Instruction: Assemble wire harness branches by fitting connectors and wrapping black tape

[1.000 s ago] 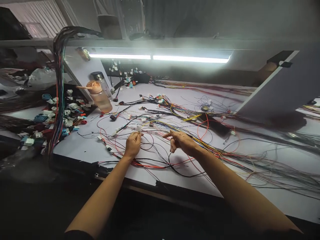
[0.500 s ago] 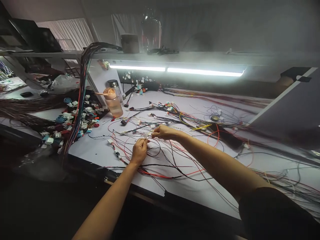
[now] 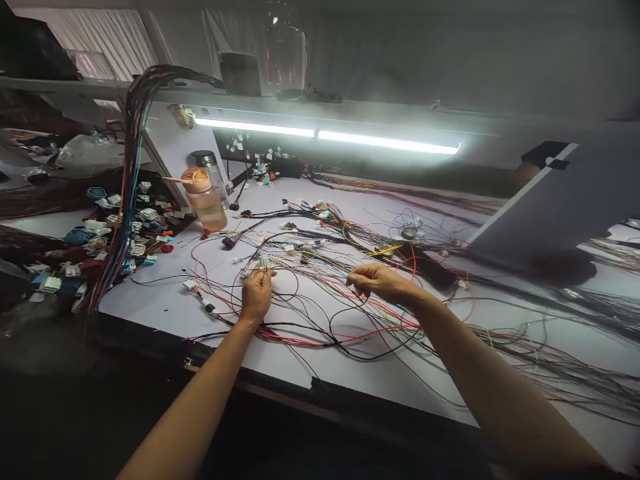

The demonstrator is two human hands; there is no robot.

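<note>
My left hand (image 3: 257,293) is closed around a small pale connector (image 3: 263,261), which sticks up above the thumb and fingers. Off to the right, my right hand (image 3: 375,281) hovers over the wire bundles with its fingers pinched. A thin blue wire (image 3: 343,269) reaches its fingertips, and they appear closed on it. Below the hands, red and black wires (image 3: 310,341) loop across the white table (image 3: 360,373). Just left of my left hand lies a white connector (image 3: 190,285) on a wire end.
A pinkish bottle (image 3: 206,203) and a dark-lidded flask (image 3: 213,170) stand at the back left. Many connectors (image 3: 137,248) are heaped at the left beside a hanging wire bundle (image 3: 131,167). A slanted white panel (image 3: 525,193) rises at the right, and a lit tube (image 3: 385,141) hangs under the shelf.
My right hand has moved away from the connector, to the right and slightly nearer me. My left hand still holds the connector. The whole view has shifted, with things appearing further left.
</note>
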